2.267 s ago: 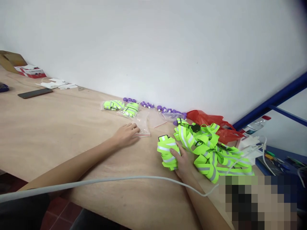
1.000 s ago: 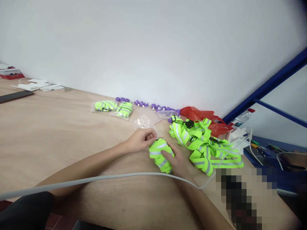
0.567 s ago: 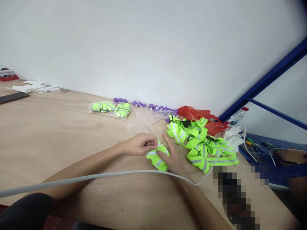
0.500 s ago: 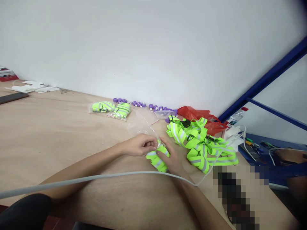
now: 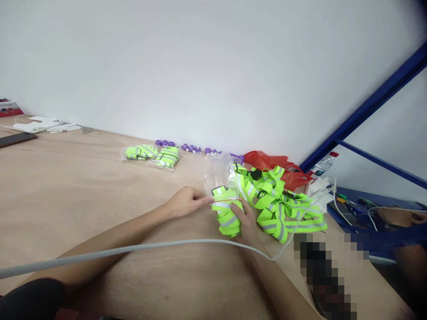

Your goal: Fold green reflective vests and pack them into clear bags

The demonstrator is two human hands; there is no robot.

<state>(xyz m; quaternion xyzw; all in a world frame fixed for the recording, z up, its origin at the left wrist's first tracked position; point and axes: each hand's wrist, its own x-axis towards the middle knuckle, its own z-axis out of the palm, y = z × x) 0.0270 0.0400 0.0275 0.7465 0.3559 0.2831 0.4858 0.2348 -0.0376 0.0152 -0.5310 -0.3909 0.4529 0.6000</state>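
A folded bundle of neon green reflective strap (image 5: pixel 227 218) is gripped by my right hand (image 5: pixel 247 218), thumb on top. Its far end, with a black buckle, lies inside the mouth of a clear plastic zip bag (image 5: pixel 217 171); the near part sticks out. The bag's red seal line crosses the strap. My left hand (image 5: pixel 189 201) pinches the left edge of the bag's mouth between thumb and fingers. Right beside my right hand spreads a loose heap of the same reflective straps (image 5: pixel 280 209) with black buckles.
Two bagged strap bundles (image 5: pixel 167 156) lie further back left. Small purple items (image 5: pixel 190 147) line the wall beside a red plastic bag (image 5: pixel 270 162). A white cable (image 5: pixel 150 246) crosses in front of my forearms. A bottle (image 5: pixel 323 165) and blue frame stand right; a dark flat object (image 5: pixel 18 139) lies far left.
The strap's far end has gone into the bag's mouth. The bag now stands up beyond the strap, and my left hand has moved slightly left, to the bag's edge.
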